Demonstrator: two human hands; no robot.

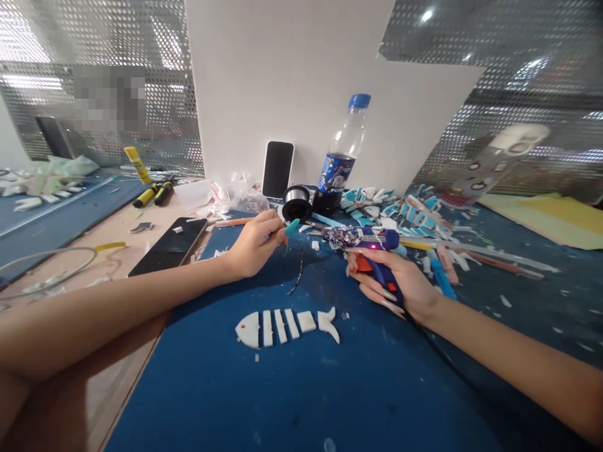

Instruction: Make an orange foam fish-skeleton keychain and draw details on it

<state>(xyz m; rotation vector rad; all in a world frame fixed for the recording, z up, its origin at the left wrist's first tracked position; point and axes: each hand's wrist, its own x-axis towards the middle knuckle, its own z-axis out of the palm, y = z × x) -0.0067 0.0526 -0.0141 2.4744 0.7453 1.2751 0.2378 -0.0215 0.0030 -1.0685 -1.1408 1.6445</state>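
My right hand [384, 279] is wrapped round a dark blue glue gun [379, 238] with an orange trigger and a lit red light. Its nozzle end, covered in mottled material, points left. My left hand [259, 243] pinches a small teal piece [291, 226], partly hidden by the fingers. Between my hands lies a thin dark speckled strip [296, 275]. Nearer to me on the blue mat [264, 402], white pieces form a fish: a head [248, 330] with a red eye, several body slices [281, 326] and a tail [328, 324]. Small gaps separate them.
Behind my hands stand a Pepsi bottle [336, 166], a wire spool [296, 202] and an upright phone [277, 169]. Teal-and-white pieces [414, 213] pile up at the back right. A dark phone [169, 245] and yellow-black cutters [153, 193] lie left. A cable trails under my right forearm.
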